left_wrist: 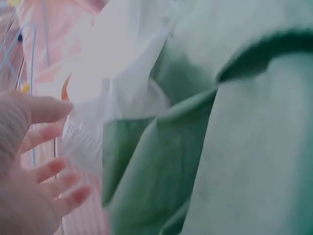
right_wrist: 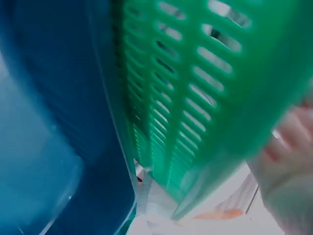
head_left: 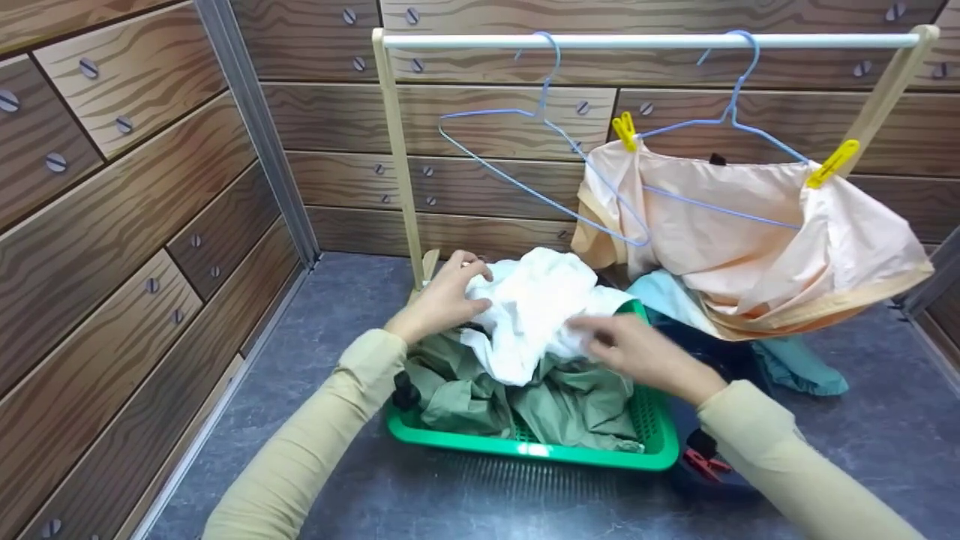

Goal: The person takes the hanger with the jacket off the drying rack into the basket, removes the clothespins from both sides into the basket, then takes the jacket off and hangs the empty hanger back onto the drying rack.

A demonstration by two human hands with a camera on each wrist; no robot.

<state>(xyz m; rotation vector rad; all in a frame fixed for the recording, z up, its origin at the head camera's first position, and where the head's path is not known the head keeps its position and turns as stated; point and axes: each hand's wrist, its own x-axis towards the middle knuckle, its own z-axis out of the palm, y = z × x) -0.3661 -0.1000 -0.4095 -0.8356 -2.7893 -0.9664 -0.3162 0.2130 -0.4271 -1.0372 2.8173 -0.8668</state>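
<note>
A crumpled white garment (head_left: 544, 307) lies on top of green clothing (head_left: 574, 405) in a green laundry basket (head_left: 487, 444). My left hand (head_left: 448, 291) is at the left side of the white garment, thumb and fingers apart. The left wrist view shows this hand (left_wrist: 41, 166) with spread fingers and nothing pinched between them. On the garment's right side, my right hand (head_left: 637, 349) has its index finger stretched toward the cloth. That hand is blurred, while the cloth beside it stays sharp. In the right wrist view its fingers (right_wrist: 293, 134) show loosely beyond the basket's rim.
A white rail (head_left: 652, 42) spans above the basket. From it hang a bare blue hanger (head_left: 544, 112) and another hanger with a pale pink garment (head_left: 720, 217) held by yellow clothespins (head_left: 832, 163). A dark blue container (right_wrist: 63, 98) with red clothespins (head_left: 705, 463) stands right of the basket.
</note>
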